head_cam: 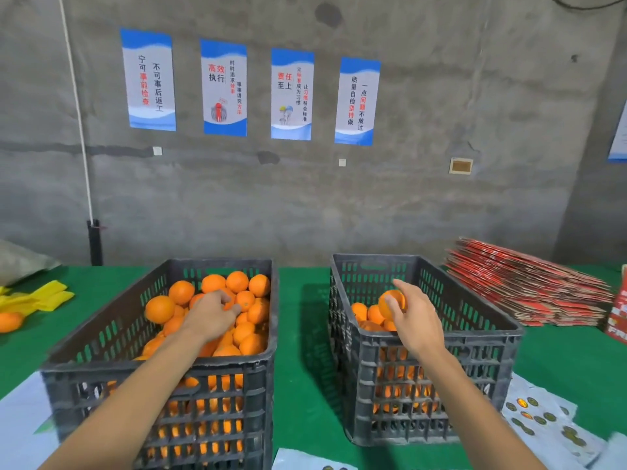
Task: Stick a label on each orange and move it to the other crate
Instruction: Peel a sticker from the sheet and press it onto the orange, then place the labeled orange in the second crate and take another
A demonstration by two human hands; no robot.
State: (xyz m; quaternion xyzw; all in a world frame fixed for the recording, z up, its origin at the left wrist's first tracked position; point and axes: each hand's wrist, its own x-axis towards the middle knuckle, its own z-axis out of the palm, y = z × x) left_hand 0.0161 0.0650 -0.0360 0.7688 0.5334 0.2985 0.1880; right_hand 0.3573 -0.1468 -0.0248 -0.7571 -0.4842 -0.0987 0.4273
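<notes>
Orange and round, one orange [393, 301] sits in my right hand [412, 317], thumb and fingers curled around it, held above the right crate [475, 340]. That dark slatted plastic crate holds a low layer of oranges [368, 313] beneath my hand. My left hand [212, 315] reaches into the left crate [163, 371], which is piled high with fruit; its fingers are bent down onto the heap of oranges [237, 300], though I cannot tell whether they grip one or only rest on it. Both crates stand side by side, a little apart, on a green table [302, 334]. Sheets of round labels [539, 418] lie on the table just right of the right crate, near its front corner. Further right is a stack of flattened red cartons [529, 290]. At the far left edge lie a lone orange [10, 322] and some yellow material [44, 295]. Four blue and white posters [254, 88] hang on the grey concrete wall behind.
</notes>
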